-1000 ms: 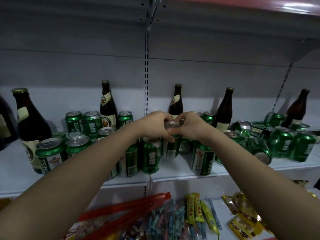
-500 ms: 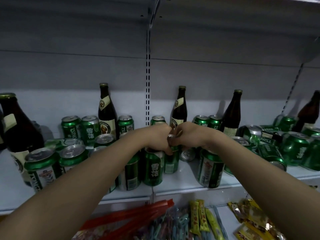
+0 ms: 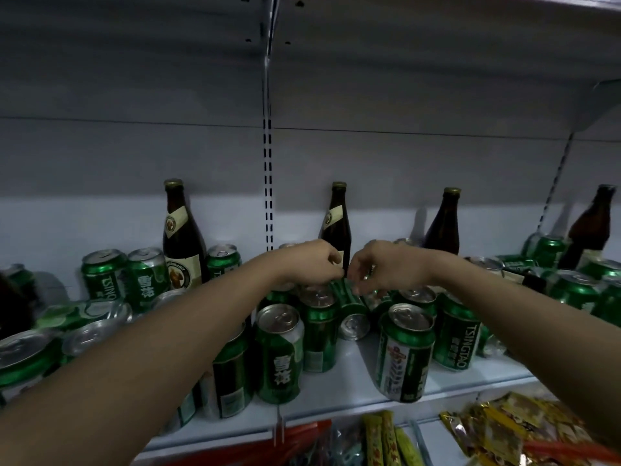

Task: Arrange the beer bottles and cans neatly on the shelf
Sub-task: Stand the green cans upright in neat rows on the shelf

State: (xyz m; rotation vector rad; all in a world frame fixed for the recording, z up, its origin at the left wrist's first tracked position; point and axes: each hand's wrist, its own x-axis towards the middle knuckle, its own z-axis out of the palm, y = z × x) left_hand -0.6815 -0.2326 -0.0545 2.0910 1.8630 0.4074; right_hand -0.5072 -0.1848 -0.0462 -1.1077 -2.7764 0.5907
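Observation:
Green beer cans crowd the white shelf, some upright and some on their sides, with brown beer bottles standing along the back wall. My left hand hovers with curled fingers right over the top of an upright green can; its grip is hidden. My right hand is a little apart, its fingers hanging loosely curled above a can lying on its side. Nothing shows between the right fingers.
Upright cans stand at the shelf's front edge below my right arm. Toppled cans lie at the left, and more tipped cans and a bottle at the right. Snack packets fill the shelf below.
Both hands were closed together round the top of one can; they have now drawn apart, and that can's top shows under my left hand. My view has tilted upward.

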